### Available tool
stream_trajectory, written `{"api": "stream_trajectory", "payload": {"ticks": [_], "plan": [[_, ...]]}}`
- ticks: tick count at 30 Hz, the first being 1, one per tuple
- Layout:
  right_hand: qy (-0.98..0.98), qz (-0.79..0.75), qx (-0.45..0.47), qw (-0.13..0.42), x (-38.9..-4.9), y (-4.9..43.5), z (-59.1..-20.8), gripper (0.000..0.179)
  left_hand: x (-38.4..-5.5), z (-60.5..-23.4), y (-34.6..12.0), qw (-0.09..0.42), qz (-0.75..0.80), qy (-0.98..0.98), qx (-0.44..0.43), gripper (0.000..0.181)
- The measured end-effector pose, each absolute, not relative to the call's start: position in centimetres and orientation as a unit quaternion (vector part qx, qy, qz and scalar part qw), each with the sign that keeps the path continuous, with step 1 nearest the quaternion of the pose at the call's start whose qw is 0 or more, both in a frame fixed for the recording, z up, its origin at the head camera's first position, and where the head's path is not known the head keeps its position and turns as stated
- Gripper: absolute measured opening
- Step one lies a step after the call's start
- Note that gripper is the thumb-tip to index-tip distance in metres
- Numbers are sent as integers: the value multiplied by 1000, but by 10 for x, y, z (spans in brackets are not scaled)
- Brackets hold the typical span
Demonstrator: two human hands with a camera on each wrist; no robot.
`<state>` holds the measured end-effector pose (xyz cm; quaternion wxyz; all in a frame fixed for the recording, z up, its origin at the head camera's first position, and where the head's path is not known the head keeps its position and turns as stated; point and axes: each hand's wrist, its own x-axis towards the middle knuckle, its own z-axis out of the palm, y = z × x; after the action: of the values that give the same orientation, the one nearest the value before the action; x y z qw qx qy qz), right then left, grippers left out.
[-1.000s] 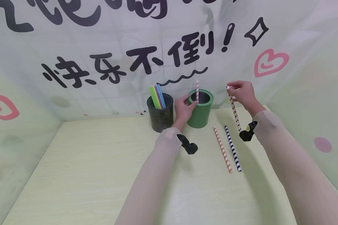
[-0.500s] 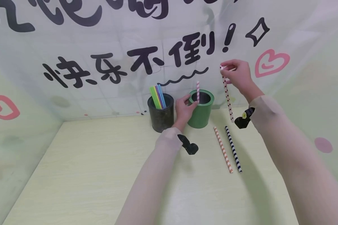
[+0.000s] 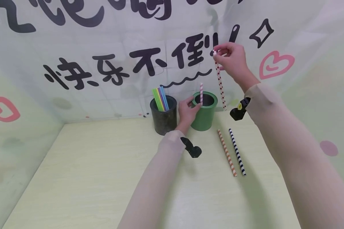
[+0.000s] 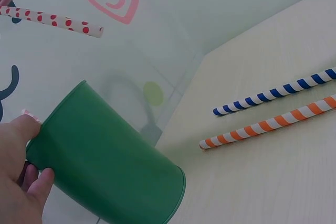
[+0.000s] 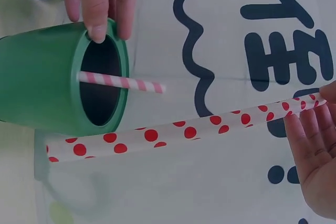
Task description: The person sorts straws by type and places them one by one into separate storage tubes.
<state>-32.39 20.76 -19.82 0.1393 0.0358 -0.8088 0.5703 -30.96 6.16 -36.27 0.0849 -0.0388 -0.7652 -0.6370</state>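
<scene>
My right hand (image 3: 232,58) pinches a white paper straw with red dots (image 3: 219,79) near its top end. The straw hangs almost upright, its lower end to the right of the green cup (image 3: 204,119) and about level with its upper part. At the cup's left side my left hand (image 3: 186,111) grips the rim, with the thumb over the edge in the right wrist view. A pink-striped straw (image 5: 123,81) leans inside this cup. Flat on the table lie an orange-striped straw (image 4: 268,124) and a blue-striped straw (image 4: 275,93), side by side.
Left of the green cup stands a black cup (image 3: 164,121) holding several green, yellow, purple and blue straws (image 3: 160,99). A printed white backdrop (image 3: 114,101) rises behind the pale table (image 3: 83,171), with side panels left and right.
My right hand has risen and moved left with the red-dotted straw, bringing it nearer the green cup. The left hand and the other straws stay where they were.
</scene>
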Motion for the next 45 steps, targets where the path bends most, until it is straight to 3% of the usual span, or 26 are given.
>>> {"api": "stream_trajectory", "payload": {"ticks": [13, 24, 45], "plan": [[-785, 590, 38, 184, -339, 187, -182, 24, -308, -362, 61, 87, -640, -763, -35, 46], [-780, 590, 7, 207, -342, 187, -210, 26, -307, -364, 60, 84, -640, -763, -36, 46], [-810, 572, -22, 131, -341, 191, -282, 30, -309, -362, 62, 78, -635, -768, -31, 47]]}}
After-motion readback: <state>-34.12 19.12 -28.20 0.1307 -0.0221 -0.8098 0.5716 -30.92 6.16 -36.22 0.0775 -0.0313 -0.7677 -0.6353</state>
